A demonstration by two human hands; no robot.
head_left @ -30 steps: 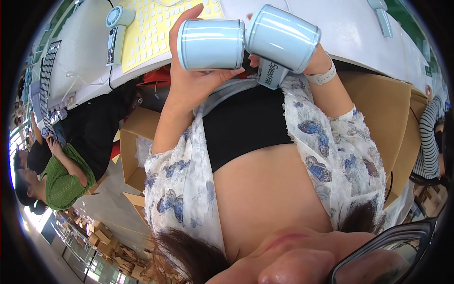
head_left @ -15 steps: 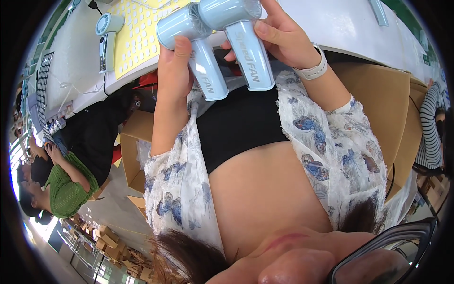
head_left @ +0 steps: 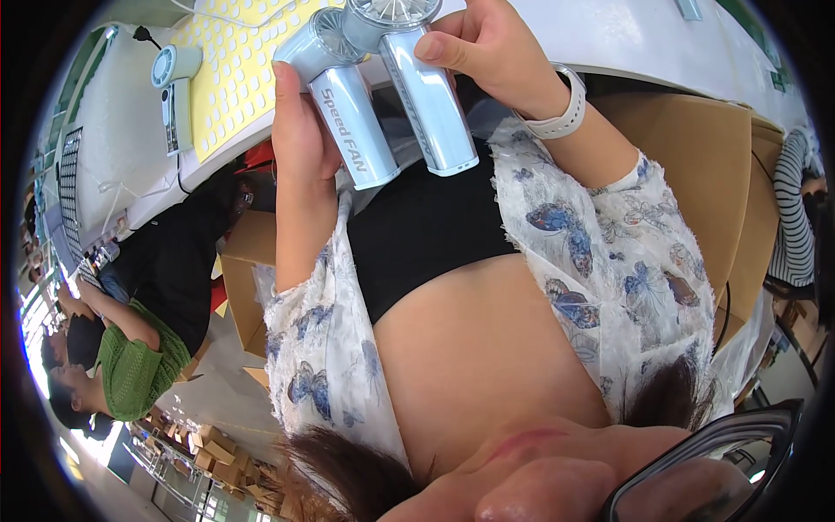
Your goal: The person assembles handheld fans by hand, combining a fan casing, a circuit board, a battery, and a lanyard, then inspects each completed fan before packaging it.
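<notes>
Two light blue handheld fans are held side by side in front of my chest, their round heads touching or nearly so. My left hand (head_left: pixel 300 130) is closed around the left handheld fan (head_left: pixel 355 130), its thumb along the edge near the head. Dark lettering shows on that handle. My right hand (head_left: pixel 496 56) grips the right handheld fan (head_left: pixel 432 109) at the top of its handle, thumb across the front. The finned grille of the right fan's head faces up. Fingers behind both handles are mostly hidden.
On the white table (head_left: pixel 609 39) lies a yellow sheet (head_left: pixel 230 78) of small white stickers. Another blue fan (head_left: pixel 176 96) rests left of it. Open cardboard boxes (head_left: pixel 687 165) stand on both sides. A person in a green top (head_left: pixel 135 365) works at the left.
Both fans have shifted slightly left. The right fan has turned so its grille faces up and its lettering has swung aside; the left fan's lettering now shows fully.
</notes>
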